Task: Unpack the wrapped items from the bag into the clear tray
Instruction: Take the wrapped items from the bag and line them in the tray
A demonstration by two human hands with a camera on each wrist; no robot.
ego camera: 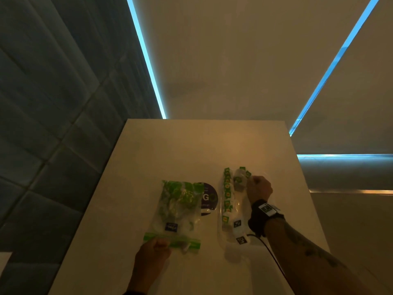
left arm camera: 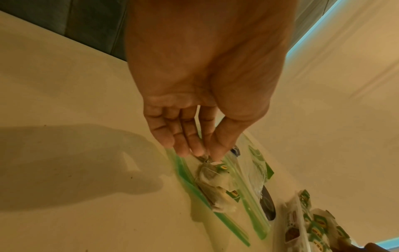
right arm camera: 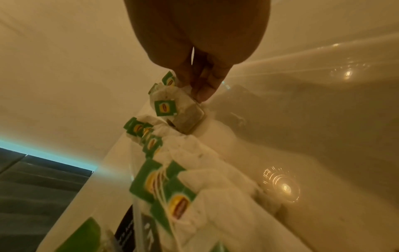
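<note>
a person's right hand (ego camera: 259, 189) sets a pinched tea bag (right arm camera: 185, 114) at the far end of the clear tray (ego camera: 221, 235), right of the zip bag (ego camera: 178, 211) on the table (ego camera: 170, 145), beside a row already laid there. the left hand (ego camera: 153, 252), reaching in from the near side, pinches another tea bag (left arm camera: 212, 180) at the zip bag's near mouth. the unpacking looks midway; next, the right fingers should let go and the left's bag should cross to the tray.
</note>
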